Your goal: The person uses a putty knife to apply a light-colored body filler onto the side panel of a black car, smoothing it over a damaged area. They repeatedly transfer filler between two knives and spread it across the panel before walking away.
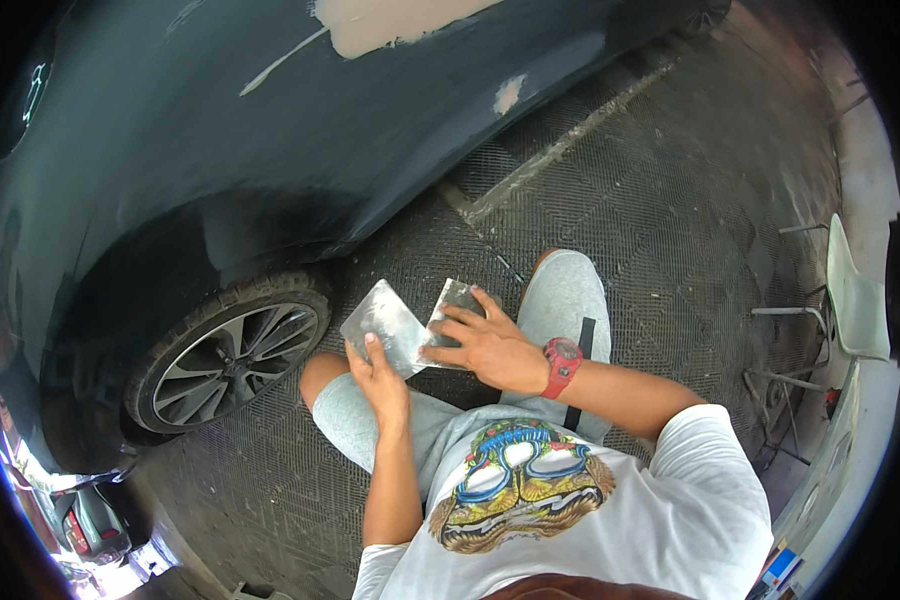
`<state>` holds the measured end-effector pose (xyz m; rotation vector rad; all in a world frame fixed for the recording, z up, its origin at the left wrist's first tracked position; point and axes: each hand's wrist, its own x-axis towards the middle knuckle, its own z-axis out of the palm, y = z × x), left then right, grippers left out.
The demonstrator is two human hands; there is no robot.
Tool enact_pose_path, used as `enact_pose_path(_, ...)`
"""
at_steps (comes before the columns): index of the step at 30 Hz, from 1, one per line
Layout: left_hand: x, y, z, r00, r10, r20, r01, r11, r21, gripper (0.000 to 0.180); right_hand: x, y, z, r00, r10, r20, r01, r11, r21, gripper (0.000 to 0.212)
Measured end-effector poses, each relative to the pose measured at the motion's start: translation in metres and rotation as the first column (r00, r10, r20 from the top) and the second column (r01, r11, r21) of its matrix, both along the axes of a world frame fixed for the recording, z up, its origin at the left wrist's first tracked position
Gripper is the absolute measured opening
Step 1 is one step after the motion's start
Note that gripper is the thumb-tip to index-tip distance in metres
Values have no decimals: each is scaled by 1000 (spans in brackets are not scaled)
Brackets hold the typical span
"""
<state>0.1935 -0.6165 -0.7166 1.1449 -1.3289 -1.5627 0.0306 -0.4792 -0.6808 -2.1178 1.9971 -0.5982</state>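
My left hand (380, 380) grips a flat silvery metal plate (388, 322) smeared with whitish paste, its thumb lying on top. Over a second thin metal plate (457, 293), also streaked whitish, my right hand (495, 345) is closed, fingers along its face. The two plates meet at their near edges, above my lap. In front and to the left stands a dark car body (270, 120). A large beige filler patch (400, 22) and a smaller beige patch (509, 94) show on its panel.
Close to my left knee is the car's wheel (232, 365). I sit low on a dark ridged mat floor (670, 230). A pale chair (850, 300) with metal legs stands by the wall at right. Another vehicle (92, 525) appears at lower left.
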Motion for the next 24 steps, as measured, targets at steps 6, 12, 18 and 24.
enact_pose_path(6, 17, -13, -26, 974, 121, -192, -76, 971, 229, 42, 3, 5, 42, 969, 184, 168, -151, 970, -191, 60)
enact_pose_path(12, -10, -3, 18, 973, 19, -231, 24, 983, 180, 39, -19, 2, -37, 989, -126, -74, 130, 991, 43, 60)
enact_pose_path(18, -11, 9, 44, 899, -116, 423, 282, 891, -356, 52, -34, -3, 2, 978, -205, -29, 197, 965, -170, 63)
enact_pose_path(24, 14, -17, 55, 980, 172, -104, -190, 962, -197, 52, -39, 3, -30, 927, -136, 350, 124, 991, 55, 67)
